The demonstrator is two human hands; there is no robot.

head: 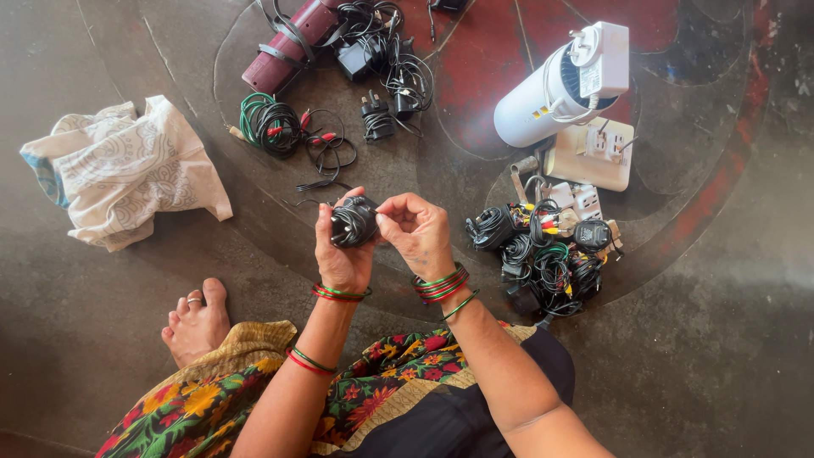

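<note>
A coiled cable (354, 222) sat between both hands; a cloth bag (127, 172) lay left, a cable pile (543, 254) right, on the floor (721, 356).

I see a dark stone floor (704, 373): folded cloth (127, 174) left of the hands (381, 233), green cable coil (267, 123) beyond, bundled black cables (543, 259) right, white cylinder (551, 93) farther off.

Both hands (381, 233) raised together (fingers curled).

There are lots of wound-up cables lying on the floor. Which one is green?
The green cable coil lies above the hands, left of centre, beside a dark bundle with red plugs. The coils in the pile on the right are mostly black.
</note>
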